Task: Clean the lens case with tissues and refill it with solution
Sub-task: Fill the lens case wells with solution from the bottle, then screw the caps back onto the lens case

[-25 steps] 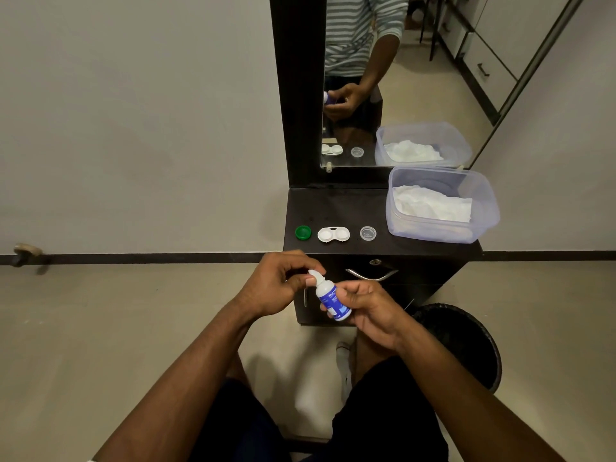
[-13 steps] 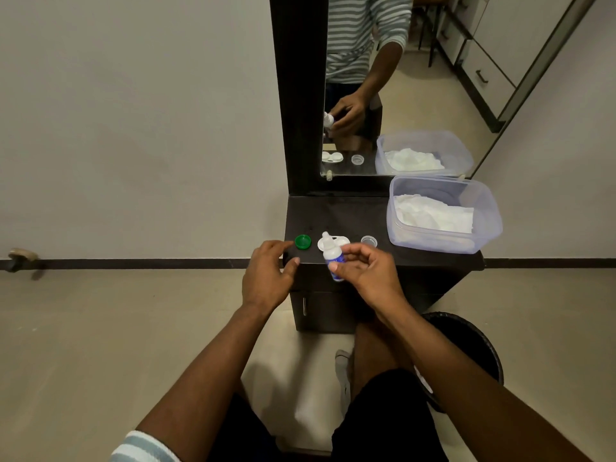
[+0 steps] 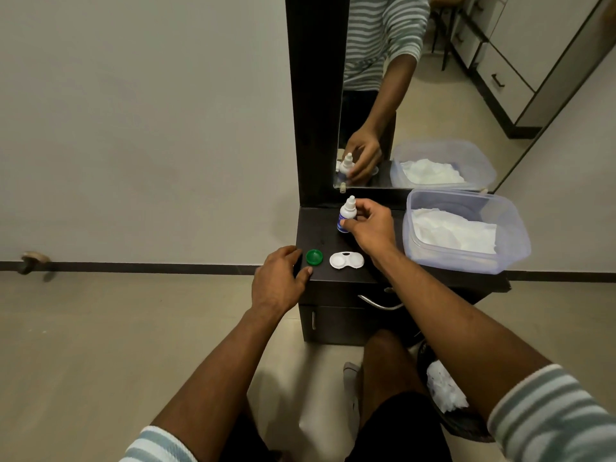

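Observation:
The white lens case [image 3: 346, 260] lies with both wells uncovered near the front of the dark dresser top [image 3: 320, 228]. A green cap [image 3: 314, 257] sits just left of it. My right hand [image 3: 370, 228] is closed on the small white and blue solution bottle [image 3: 346, 216], which stands upright near the mirror at the back of the top. My left hand [image 3: 278, 281] rests at the front left edge, fingers apart, beside the green cap and holding nothing. My right forearm covers the spot right of the case.
A clear plastic tub [image 3: 466, 261] of white tissues [image 3: 453, 233] fills the right side of the top. The mirror [image 3: 433, 78] stands behind. Below are a drawer handle [image 3: 376, 303] and, on the floor at right, a black bin [image 3: 466, 425] with used tissues.
My right hand has carried the bottle from in front of the dresser up and back, and it now stands near the mirror. My left hand left the bottle tip and went to the front left edge.

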